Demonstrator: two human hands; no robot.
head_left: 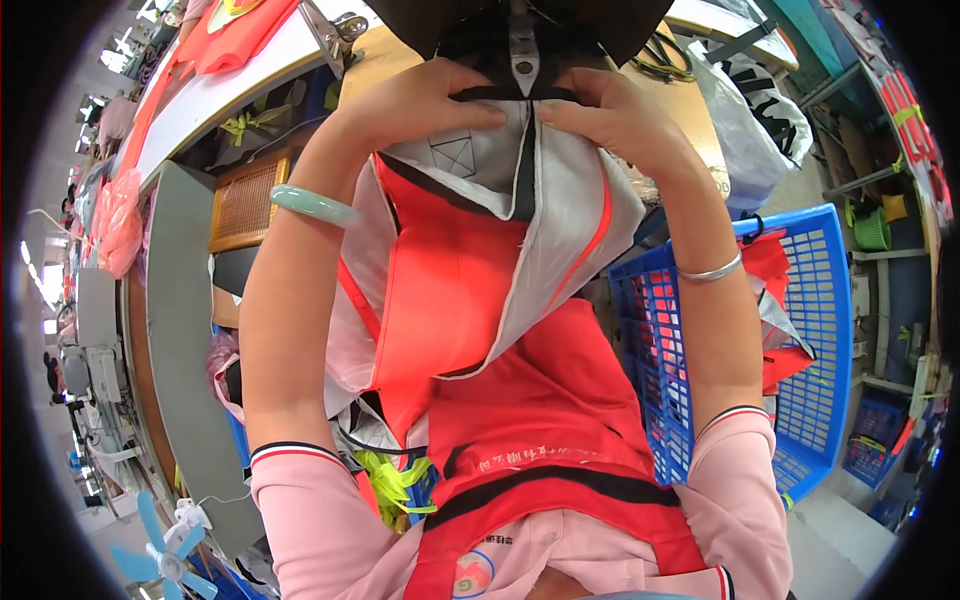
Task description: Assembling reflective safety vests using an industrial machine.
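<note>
A half-open red and silver-white fabric bag piece [455, 280] with black edging hangs from the worktable's edge over my lap. Its upper rim, with a black strip [495, 93] along it, lies under the metal foot [523, 60] of a dark sewing machine [425, 15]. My left hand [415, 105] is closed on this rim left of the foot, thumb on the silver-white lining. On the other side my right hand [620, 115] pinches the same rim, its thumb close to the foot. The needle tip cannot be made out.
A blue plastic basket [815, 250] with red and white fabric pieces stands at my right. Behind it is a white sack [750, 125]. A grey cabinet side [185, 350] rises at my left, near yellow-green strips [390, 485]. A blue fan [155, 555] is at lower left.
</note>
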